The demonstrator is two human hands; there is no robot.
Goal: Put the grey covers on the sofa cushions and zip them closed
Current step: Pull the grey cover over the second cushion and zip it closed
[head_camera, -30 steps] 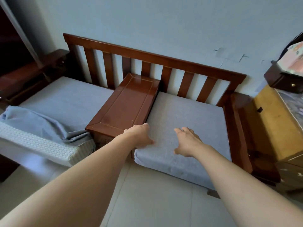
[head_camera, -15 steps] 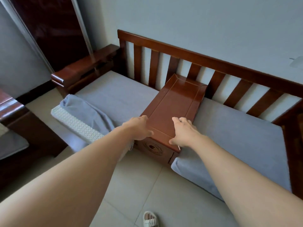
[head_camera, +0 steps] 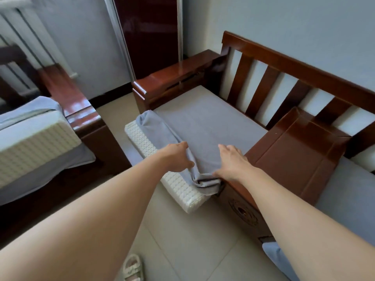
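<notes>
A white foam cushion (head_camera: 162,169) lies on the left seat of the wooden sofa (head_camera: 284,57). Its grey cover (head_camera: 203,122) is pulled over most of it and lies bunched in a roll along the front edge, leaving the foam's front side bare. My left hand (head_camera: 178,157) grips that bunched roll near the front right corner, thumb below and fingers over it. My right hand (head_camera: 231,161) rests on the cover just to the right, fingers fairly straight, its heel on the crumpled corner folds (head_camera: 207,182).
A brown wooden console (head_camera: 294,159) divides the sofa; a grey-covered cushion (head_camera: 349,203) lies on the right seat. On a chair at far left sits another foam cushion (head_camera: 30,147), half in a grey cover. A sandal (head_camera: 132,268) lies on the tiled floor.
My view and both hands have swung left, from the covered right cushion across the console to the left cushion. My left hand now holds the bunched cover and my right rests on it.
</notes>
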